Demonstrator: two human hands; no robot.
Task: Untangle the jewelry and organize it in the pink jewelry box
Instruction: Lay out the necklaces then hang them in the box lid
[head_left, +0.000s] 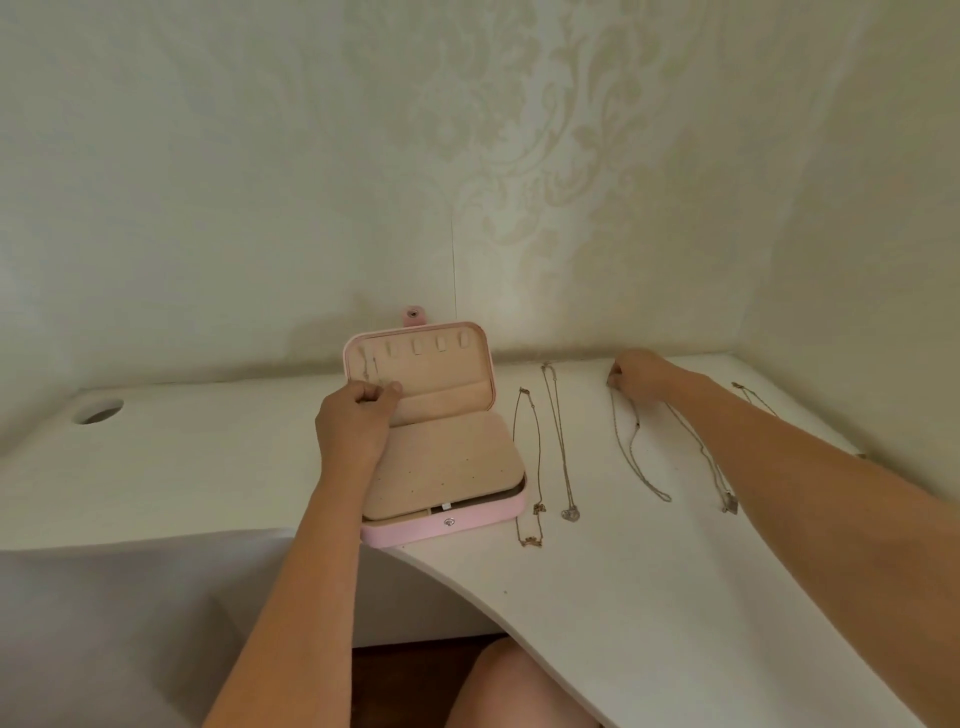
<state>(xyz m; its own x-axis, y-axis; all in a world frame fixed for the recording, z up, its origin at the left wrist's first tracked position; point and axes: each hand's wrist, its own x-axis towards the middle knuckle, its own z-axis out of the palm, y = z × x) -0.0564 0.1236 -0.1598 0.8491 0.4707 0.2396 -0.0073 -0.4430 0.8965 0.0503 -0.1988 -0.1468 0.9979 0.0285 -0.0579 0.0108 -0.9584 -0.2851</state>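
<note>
The pink jewelry box stands open on the white desk, lid upright with a row of beige hooks. A thin chain hangs from the leftmost hook. My left hand rests on the lid's pocket edge, fingers pinched on that chain's lower end. Right of the box several necklaces lie stretched out: a gold one, a silver one with a heart pendant, a silver chain and another with a pendant. My right hand pinches the top end of the silver chain.
The white desk has a curved front edge and a round cable hole at far left. Another chain lies behind my right forearm. The wall stands close behind the box. My knee shows below the desk.
</note>
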